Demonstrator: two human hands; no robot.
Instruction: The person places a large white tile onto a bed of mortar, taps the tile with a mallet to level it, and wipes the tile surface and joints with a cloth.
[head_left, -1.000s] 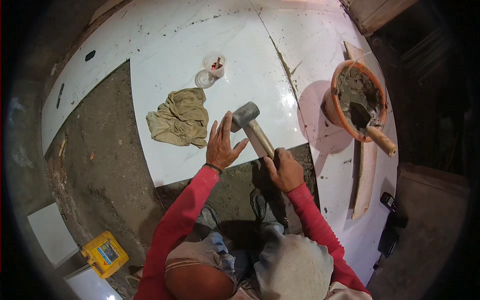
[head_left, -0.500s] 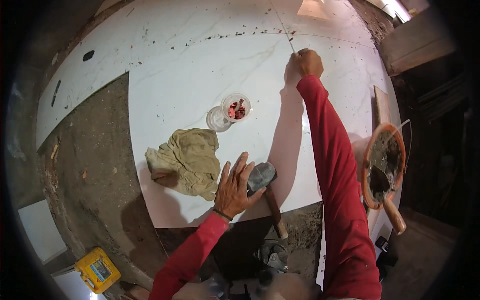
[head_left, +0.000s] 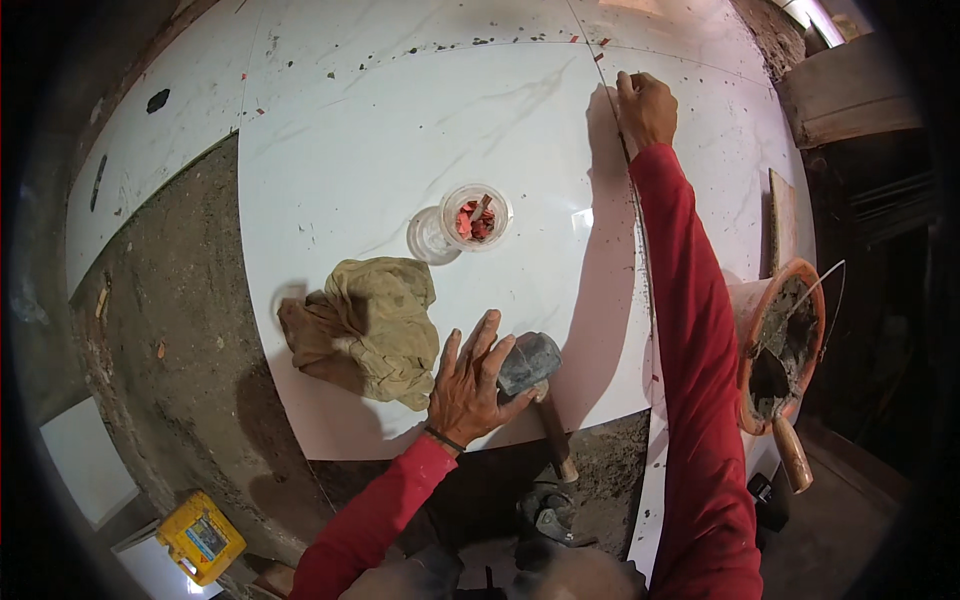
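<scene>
Just beside left grip (head_left: 470,385): mallet (head_left: 530,362).

Both arms wear long bright red sleeves, and a thin dark band (head_left: 441,438) circles the left wrist.

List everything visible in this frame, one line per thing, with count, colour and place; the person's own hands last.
floor tiles: several, white marbled, laid across the middle
rubber mallet: one, grey head, wooden handle, near tile edge
rag: one, tan, crumpled on tile
plastic cup: one, clear, red bits inside
mortar bucket: one, orange, right, wooden-handled tool in it
yellow box: one, lower left
left hand: spread beside the mallet head
right hand: at the tile joint, far
</scene>
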